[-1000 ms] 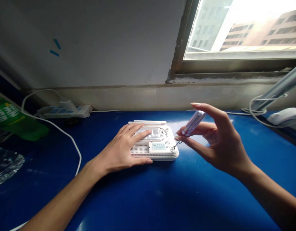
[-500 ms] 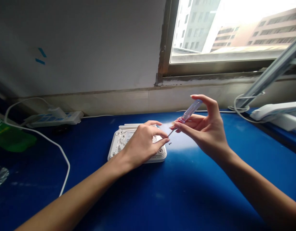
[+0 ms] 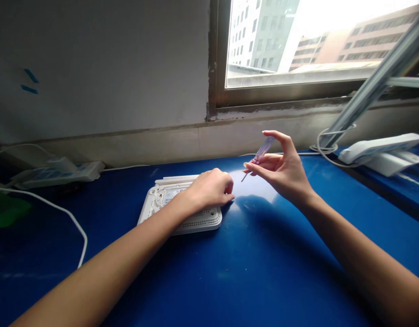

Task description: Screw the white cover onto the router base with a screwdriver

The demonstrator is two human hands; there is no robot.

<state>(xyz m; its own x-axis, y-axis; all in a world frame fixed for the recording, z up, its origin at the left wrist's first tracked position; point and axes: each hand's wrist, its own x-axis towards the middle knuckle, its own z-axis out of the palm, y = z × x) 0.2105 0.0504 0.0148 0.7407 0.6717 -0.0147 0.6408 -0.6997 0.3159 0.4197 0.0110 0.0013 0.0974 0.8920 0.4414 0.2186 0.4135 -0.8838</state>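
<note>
A white router (image 3: pixel 196 223) lies underside up on the blue table, its antennas folded along the far edge. My left hand (image 3: pixel 209 188) reaches across it, with curled fingers pressed together at the tabletop just past the router's right edge. Whatever those fingertips hold, if anything, is hidden. My right hand (image 3: pixel 282 170) grips a small screwdriver (image 3: pixel 264 150) with a clear purplish handle, a forefinger over its end and the thumb near the shaft. The screwdriver's tip points down and left, in the air to the right of my left hand.
White power strips stand at the left (image 3: pixel 90 171) and at the right (image 3: pixel 380 147). A white cable (image 3: pixel 71 215) curves over the table's left side by a green object (image 3: pixel 10 211). A metal post (image 3: pixel 359 100) rises at the right below the window.
My left hand has moved off the screwdriver tip and down to the table, where a small dark screw showed before. The screwdriver has lifted away from it. The view has shifted right.
</note>
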